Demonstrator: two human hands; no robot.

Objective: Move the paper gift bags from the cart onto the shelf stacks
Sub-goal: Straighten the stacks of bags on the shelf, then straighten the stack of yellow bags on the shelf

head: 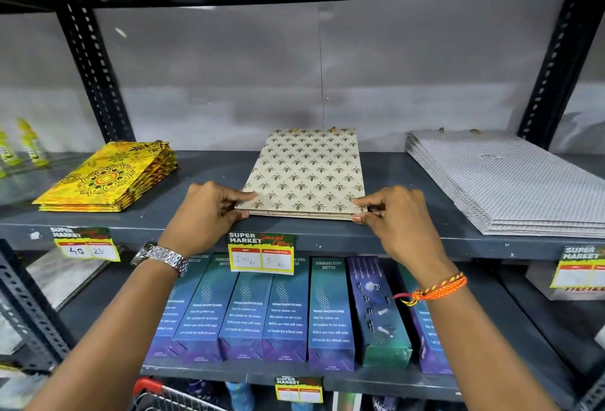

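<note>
A flat stack of beige paper gift bags (307, 174) with a brown leaf pattern lies in the middle of the grey shelf (203, 230). My left hand (209, 211) pinches the stack's near left corner. My right hand (393, 217) pinches its near right corner. A stack of yellow gift bags (108, 178) with a mandala print lies to the left. A stack of white dotted gift bags (510, 181) lies to the right. The red-handled cart (154, 394) shows only at the bottom edge.
Price tags (262, 253) hang from the shelf's front edge. Several blue-green bottle boxes (284, 315) stand on the shelf below. Black perforated uprights (95, 73) frame the bay. Yellow-green bottles (29, 145) stand at the far left.
</note>
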